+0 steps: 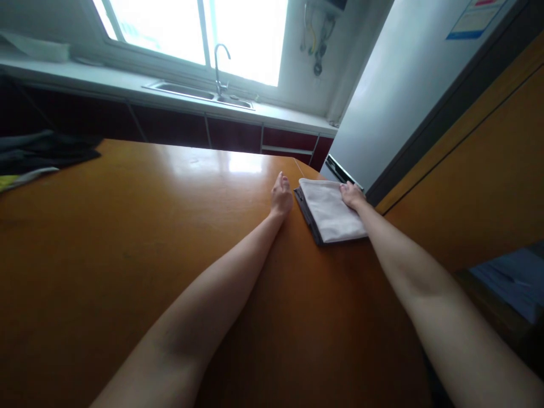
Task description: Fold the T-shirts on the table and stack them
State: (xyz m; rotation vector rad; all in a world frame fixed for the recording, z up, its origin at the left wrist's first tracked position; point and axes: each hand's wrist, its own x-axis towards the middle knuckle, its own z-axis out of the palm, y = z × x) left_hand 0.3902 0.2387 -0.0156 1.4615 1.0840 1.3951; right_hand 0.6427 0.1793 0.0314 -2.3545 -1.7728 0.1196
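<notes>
A folded white cloth (pixel 331 209) lies on top of a dark folded cloth (pixel 313 222), the two stacked near the right end of the wooden table. My left hand (pixel 281 195) stands on its edge just left of this stack, fingers stretched out and holding nothing. A narrow gap seems to separate it from the dark cloth. On the stack's right side, my right hand (pixel 352 195) rests on the white cloth, its fingers lying over the surface near the far right edge. The cloth's right border is partly hidden by my right hand and forearm.
Dark garments (pixel 42 150) lie at the left end of the wooden table (pixel 170 226). Beyond it runs a counter with a sink (pixel 187 90) and a faucet (pixel 219 68) under a window. A refrigerator (pixel 391 85) and a wooden panel (pixel 471 209) stand close on the right.
</notes>
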